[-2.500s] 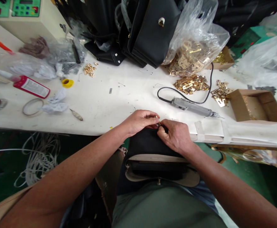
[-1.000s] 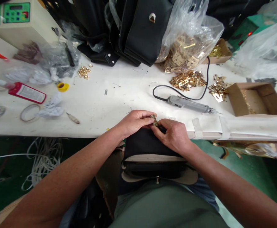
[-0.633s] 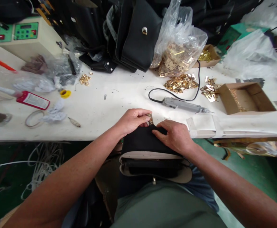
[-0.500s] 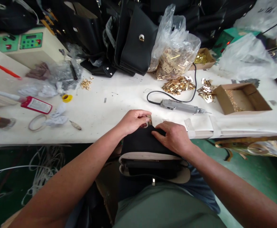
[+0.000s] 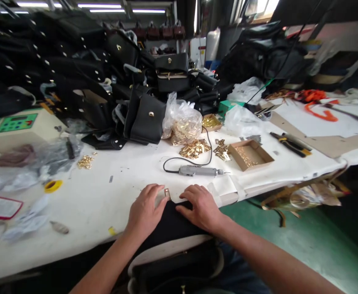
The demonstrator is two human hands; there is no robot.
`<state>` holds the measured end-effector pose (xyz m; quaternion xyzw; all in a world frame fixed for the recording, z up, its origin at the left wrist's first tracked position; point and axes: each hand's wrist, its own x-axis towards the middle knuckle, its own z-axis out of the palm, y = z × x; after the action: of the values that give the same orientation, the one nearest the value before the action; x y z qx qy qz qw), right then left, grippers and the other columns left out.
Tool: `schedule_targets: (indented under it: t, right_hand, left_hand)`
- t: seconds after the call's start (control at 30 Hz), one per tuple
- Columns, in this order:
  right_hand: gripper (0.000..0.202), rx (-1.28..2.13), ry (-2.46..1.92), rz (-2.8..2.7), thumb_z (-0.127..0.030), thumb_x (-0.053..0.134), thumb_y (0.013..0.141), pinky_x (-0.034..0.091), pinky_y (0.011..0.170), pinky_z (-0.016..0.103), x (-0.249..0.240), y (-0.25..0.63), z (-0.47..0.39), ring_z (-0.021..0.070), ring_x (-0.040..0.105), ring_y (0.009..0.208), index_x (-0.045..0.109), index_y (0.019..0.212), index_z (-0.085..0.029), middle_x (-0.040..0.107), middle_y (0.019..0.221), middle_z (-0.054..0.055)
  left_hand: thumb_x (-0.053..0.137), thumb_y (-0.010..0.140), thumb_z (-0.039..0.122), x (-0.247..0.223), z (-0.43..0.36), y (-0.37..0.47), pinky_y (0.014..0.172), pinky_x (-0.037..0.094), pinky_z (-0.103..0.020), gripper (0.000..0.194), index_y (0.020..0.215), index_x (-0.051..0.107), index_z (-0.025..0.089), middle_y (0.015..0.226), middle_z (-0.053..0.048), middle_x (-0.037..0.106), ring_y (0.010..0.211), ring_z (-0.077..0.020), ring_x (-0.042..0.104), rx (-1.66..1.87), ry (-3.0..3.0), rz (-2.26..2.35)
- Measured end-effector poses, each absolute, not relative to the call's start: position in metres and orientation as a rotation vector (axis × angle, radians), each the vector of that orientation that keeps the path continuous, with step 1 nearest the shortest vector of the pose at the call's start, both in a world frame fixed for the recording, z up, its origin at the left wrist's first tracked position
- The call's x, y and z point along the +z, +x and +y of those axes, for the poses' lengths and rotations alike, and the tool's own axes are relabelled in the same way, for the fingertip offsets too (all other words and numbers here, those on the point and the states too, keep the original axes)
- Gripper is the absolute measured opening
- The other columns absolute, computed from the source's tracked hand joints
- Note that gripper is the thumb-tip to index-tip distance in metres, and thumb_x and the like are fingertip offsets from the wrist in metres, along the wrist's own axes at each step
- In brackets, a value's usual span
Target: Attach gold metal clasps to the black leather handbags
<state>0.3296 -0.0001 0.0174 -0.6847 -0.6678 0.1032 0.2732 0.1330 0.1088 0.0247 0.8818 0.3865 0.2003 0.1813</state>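
Fingers [image 5: 161, 207] stand apart on left hand [image 5: 144, 210] and right hand [image 5: 202, 206]: the gold plate [image 5: 167, 193], if loose, could slip when nudged.

Strip lights [image 5: 99, 6] glowed at the upper left, a bright window [image 5: 265, 7] at the upper right. A white worktop [image 5: 90, 212] stood above a green floor [image 5: 258, 239].

Near you: shiny gold-toned metal plate [image 5: 166, 193]; matt, smooth black bag [image 5: 168, 221]. Your bench [image 5: 90, 208]: matt white covering. Far: glossy metal fittings [image 5: 194, 149], crinkled clear plastic sack [image 5: 183, 118], matt brown cardboard box [image 5: 240, 157]. Your driver [image 5: 194, 170]: grey plastic, metal tip [image 5: 220, 172]. Right: glossy green floor [image 5: 258, 232].
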Motion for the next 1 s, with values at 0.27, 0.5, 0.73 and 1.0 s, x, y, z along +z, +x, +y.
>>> schedule_targets:
  t: [0.27, 0.5, 0.73, 1.0]
  right_hand:
    - [0.015, 0.13, -1.927, -1.441, -0.031, 0.064, 0.094, 0.051, 0.071, 0.029, 0.029, 0.416, -0.026, 0.0178, 0.068, 0.076, 0.076, 0.092, -0.022, 0.072, 0.086, 0.004]
    - [0.025, -0.086, -2.153, -1.296, -0.041, 0.062, 0.093, 0.048, 0.068, 0.03, 0.065, 0.502, -0.036, 0.0183, 0.066, 0.071, 0.076, 0.09, -0.02, 0.074, 0.083, 0.004]
    - [0.039, 0.171, -2.291, -1.928, -0.044, 0.078, 0.084, 0.048, 0.077, 0.033, 0.049, 0.464, 0.018, 0.0269, 0.068, 0.101, 0.075, 0.118, -0.024, 0.075, 0.114, 0.01]
    - [0.023, 0.314, -2.188, -1.99, -0.041, 0.07, 0.089, 0.042, 0.072, 0.03, 0.062, 0.478, 0.043, 0.022, 0.066, 0.088, 0.077, 0.104, -0.025, 0.074, 0.096, 0.004]
  left_hand:
    - [0.06, 0.097, 0.037, -0.005, 0.106, 0.121, 0.095, 0.056, -0.045, 0.023, 0.116, 0.067, 0.025, 0.116, -0.008, 0.071, 0.108, -0.0284, 0.068, 0.669, 2.622, 0.919]
    - [0.063, 0.095, 0.039, -0.01, 0.116, 0.127, 0.094, 0.053, -0.046, 0.021, 0.108, 0.073, 0.026, 0.113, -0.007, 0.072, 0.106, -0.0288, 0.066, 0.636, 2.575, 0.902]
    - [0.065, 0.093, 0.039, -0.007, 0.113, 0.127, 0.095, 0.052, -0.044, 0.019, 0.105, 0.073, 0.027, 0.112, -0.006, 0.072, 0.108, -0.028, 0.066, 0.578, 2.522, 0.977]
    - [0.066, 0.092, 0.037, -0.005, 0.112, 0.127, 0.096, 0.051, -0.045, 0.019, 0.104, 0.073, 0.026, 0.112, -0.007, 0.071, 0.108, -0.0281, 0.064, 0.537, 2.489, 0.984]
